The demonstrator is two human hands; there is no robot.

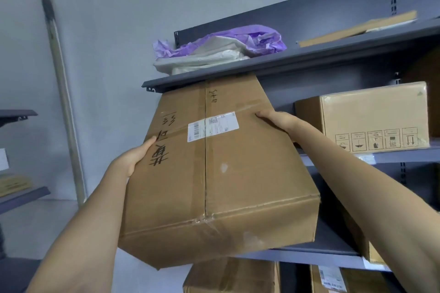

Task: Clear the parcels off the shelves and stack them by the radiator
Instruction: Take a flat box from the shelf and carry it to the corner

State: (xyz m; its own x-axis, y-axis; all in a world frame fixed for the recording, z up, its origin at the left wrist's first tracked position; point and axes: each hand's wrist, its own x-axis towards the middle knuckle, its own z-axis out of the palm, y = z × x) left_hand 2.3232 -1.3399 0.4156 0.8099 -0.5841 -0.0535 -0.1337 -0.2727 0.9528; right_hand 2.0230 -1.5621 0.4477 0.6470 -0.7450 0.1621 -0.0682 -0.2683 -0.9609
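Observation:
A large brown cardboard parcel with a white label and black handwriting juts out tilted from under the top grey shelf. My left hand grips its left edge, thumb on the top face. My right hand grips its right edge further back. A second cardboard parcel with printed handling symbols stands on the middle shelf to the right. More brown parcels sit on the level below.
Purple and white plastic bags and a flat cardboard piece lie on the top shelf. Another grey shelf unit stands at far left. A pale pipe runs down the grey wall.

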